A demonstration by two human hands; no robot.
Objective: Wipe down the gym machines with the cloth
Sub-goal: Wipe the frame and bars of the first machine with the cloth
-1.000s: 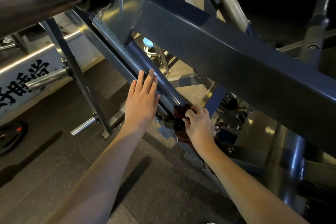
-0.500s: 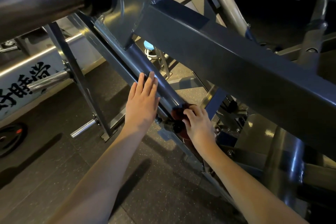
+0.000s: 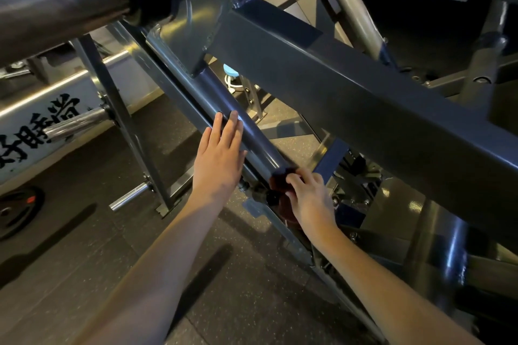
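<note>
Most of the dark red cloth [image 3: 280, 180] is hidden under the right hand [image 3: 309, 199], so its shape cannot be told. The black lettering on the white panel [image 3: 36, 131] is cut off at the left edge, as is the weight plate [image 3: 19, 211] on the floor.

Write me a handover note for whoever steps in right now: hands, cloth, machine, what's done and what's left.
Left hand: open, flat, fingers resting on the slanted round bar, holding nothing.
Right hand: closed on the dark red cloth, pressing it against the bar's lower end near a black knob.
Done: cannot tell from this view how much of the bar is wiped.
Left: probably the bar above the cloth, the big square beam and the rest of the frame.
</note>
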